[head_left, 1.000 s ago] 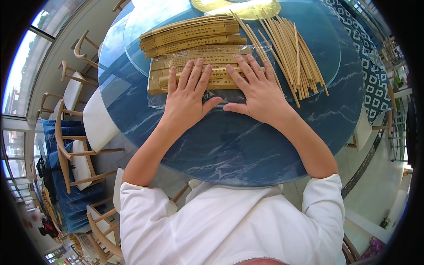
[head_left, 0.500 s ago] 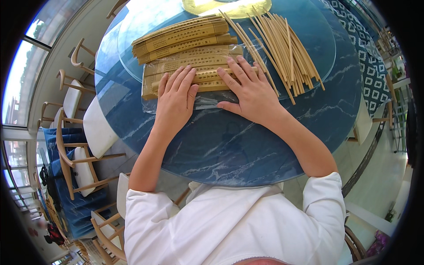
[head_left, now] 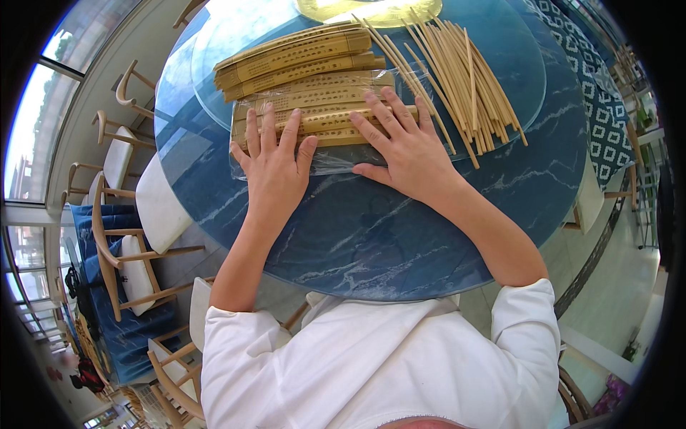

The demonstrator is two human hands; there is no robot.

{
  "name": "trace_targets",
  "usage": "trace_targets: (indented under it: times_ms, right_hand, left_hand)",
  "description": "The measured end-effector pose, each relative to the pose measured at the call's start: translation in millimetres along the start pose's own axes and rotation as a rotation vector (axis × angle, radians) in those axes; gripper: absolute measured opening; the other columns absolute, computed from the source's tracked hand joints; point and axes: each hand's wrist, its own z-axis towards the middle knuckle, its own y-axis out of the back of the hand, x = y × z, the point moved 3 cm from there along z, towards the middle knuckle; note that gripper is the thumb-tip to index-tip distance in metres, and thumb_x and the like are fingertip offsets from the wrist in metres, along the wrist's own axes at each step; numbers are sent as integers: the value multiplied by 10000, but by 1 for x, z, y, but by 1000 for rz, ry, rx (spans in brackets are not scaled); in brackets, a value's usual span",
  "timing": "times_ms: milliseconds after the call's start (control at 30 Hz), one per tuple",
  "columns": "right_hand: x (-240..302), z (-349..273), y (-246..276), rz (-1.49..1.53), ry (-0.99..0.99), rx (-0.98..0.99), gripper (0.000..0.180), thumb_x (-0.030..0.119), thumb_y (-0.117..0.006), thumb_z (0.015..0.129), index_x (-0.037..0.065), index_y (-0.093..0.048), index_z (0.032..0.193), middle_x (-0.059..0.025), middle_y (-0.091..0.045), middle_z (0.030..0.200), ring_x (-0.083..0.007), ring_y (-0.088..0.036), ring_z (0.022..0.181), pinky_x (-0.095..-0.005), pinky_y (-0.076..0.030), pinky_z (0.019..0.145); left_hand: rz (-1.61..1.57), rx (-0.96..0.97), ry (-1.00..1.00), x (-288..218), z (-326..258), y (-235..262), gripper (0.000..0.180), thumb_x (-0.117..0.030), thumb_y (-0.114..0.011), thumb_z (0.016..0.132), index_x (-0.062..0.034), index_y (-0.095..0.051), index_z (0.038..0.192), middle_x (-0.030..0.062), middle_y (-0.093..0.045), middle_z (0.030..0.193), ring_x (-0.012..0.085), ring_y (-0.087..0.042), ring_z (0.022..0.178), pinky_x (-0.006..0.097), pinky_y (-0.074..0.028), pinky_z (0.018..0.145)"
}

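Both my hands rest on a flat stack of brown printed paper chopstick sleeves (head_left: 314, 96) lying on clear plastic wrap (head_left: 332, 164). Across the stack lies a single raised sleeve (head_left: 330, 123), between and under my fingers; whether chopsticks are inside it I cannot tell. My left hand (head_left: 277, 168) lies palm down over its left part, fingers spread. My right hand (head_left: 414, 150) is also palm down, its fingers apart over the sleeve's right end. Nothing is gripped in either hand. Loose wooden chopsticks (head_left: 471, 89) lie in a bundle to the right.
Beyond the stack, more bundled sleeves (head_left: 307, 50) lie in layers. A gold plate (head_left: 371, 13) sits at the far edge of view. All rest on a round blue marbled table (head_left: 371, 250) with a glass turntable. Chairs (head_left: 161, 200) stand on the left.
My left hand has shifted slightly left, and its fingers have spread apart over the sleeves. The right hand stays in nearly the same place.
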Motion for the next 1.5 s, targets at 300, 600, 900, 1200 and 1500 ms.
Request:
trace_targets:
  times_ms: [300, 600, 900, 1200, 1500]
  right_hand:
    - [1, 3, 2, 1, 26, 7, 786, 691, -582, 990, 200, -476, 1594, -122, -393, 1673, -332, -301, 1585, -676, -243, 1243]
    - [-4, 20, 21, -4, 52, -59, 770, 699, -539, 1010, 169, -506, 1568, -121, -383, 1687, -320, -279, 1601, -688, -255, 1237]
    - [-25, 97, 11, -101, 3, -9, 818, 747, -421, 1033, 199, -401, 1640, -105, -279, 1748, -310, -196, 1637, -644, -232, 1279]
    - [-43, 150, -25, -147, -53, 19, 833, 769, -353, 1039, 236, -329, 1679, -80, -251, 1764, -291, -176, 1644, -616, -208, 1298]
    - [-48, 149, -39, -160, -39, -6, 823, 770, -344, 1040, 240, -342, 1670, -79, -287, 1751, -277, -219, 1633, -601, -214, 1300]
  left_hand:
    - [-70, -92, -24, 3, 3, 6, 537, -491, -459, 1128, -112, -621, 1473, 214, -437, 1626, 424, -323, 1556, 595, -249, 1239]
    - [-115, -174, -111, 3, 16, 22, 552, -485, -544, 1096, -72, -602, 1458, 209, -471, 1600, 400, -380, 1524, 561, -278, 1225]
    - [-28, -259, -110, 34, 84, 23, 630, -575, -533, 1078, -104, -571, 1495, 199, -451, 1626, 382, -362, 1543, 595, -242, 1229]
    - [-21, -234, -67, 70, 137, -13, 642, -612, -458, 1089, -145, -575, 1515, 189, -441, 1632, 362, -308, 1575, 678, -198, 1220]
    - [-10, -166, -36, 73, 135, -24, 658, -619, -442, 1088, -140, -576, 1518, 214, -411, 1660, 388, -283, 1587, 597, -176, 1264]
